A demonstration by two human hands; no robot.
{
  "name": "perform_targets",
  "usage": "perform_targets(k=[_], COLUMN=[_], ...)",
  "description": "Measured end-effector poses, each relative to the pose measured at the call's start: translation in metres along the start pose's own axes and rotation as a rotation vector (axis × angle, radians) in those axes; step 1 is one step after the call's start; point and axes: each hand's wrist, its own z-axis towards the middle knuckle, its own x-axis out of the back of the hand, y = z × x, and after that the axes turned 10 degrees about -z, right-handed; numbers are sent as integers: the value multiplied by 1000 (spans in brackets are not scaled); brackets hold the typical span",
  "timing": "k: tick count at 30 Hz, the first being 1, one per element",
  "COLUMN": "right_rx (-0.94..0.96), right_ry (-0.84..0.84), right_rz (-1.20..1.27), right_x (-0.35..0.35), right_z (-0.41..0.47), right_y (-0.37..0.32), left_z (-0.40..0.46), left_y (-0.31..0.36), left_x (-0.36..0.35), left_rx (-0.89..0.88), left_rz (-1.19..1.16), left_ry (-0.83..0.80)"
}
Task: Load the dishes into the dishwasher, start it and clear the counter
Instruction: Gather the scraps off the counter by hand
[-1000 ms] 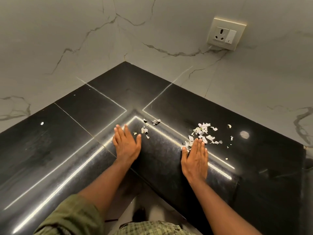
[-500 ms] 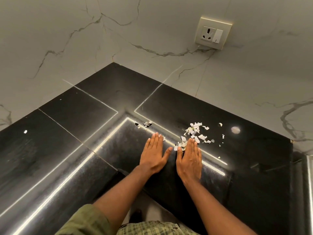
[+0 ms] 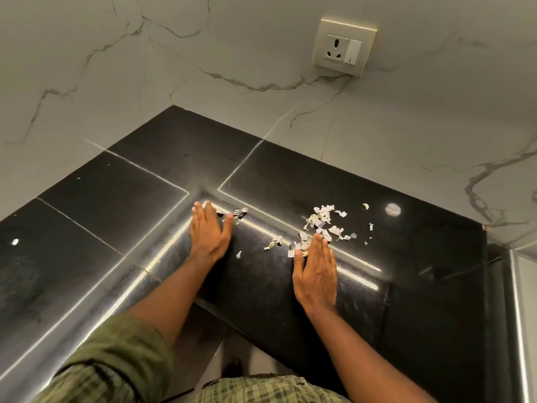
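Observation:
A black polished counter (image 3: 305,175) fills the corner between two marble walls. A scatter of small white paper scraps (image 3: 322,221) lies on it right of centre. A smaller clump of scraps (image 3: 240,212) sits near the inner corner seam. My left hand (image 3: 207,231) lies flat on the counter, fingers together, its thumb beside that small clump. My right hand (image 3: 316,269) also lies flat, its fingertips touching the near edge of the large scatter. Neither hand holds anything. No dishes or dishwasher are in view.
A wall socket with a switch (image 3: 344,46) is mounted on the right marble wall (image 3: 436,112). The counter's front edge forms an inner corner below my arms, with floor (image 3: 247,356) visible beneath. A single scrap (image 3: 15,242) lies far left on the counter.
My left hand has slid left, away from my right hand, back toward the small clump at the corner seam. A few scraps now lie between the hands. My right hand has stayed in place.

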Motion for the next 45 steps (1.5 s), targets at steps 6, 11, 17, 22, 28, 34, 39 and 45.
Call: perform_targets(k=[6,11,17,22,28,34,39,45], right_rx=[-18,-26,-28,-74,-361,-305,-6,165], right_ry=[16,13,15,71,389,55,-33,-235], right_rz=[-7,-3,23,367,392,64,132,362], right_x=[1,2,6,15,36,36,16,20], right_z=[2,4,3,0,39,66,53,46], right_y=[-2,-3,-4,2,65,81,25,19], left_z=[15,-21,-56,-76,-78,-75,-76,-79], left_y=[20,51,64,57,49,60,60,60], left_x=[-21,-48,-61,-52,-55,-53,-52,-51], left_rx=[-127,-312,-443,-256,-261,-241,-208,-182], left_rz=[129,149,10,-373,-311,-278,-303,-303], left_ry=[-157,-263,-365,-169,-122,-138,-150,-147])
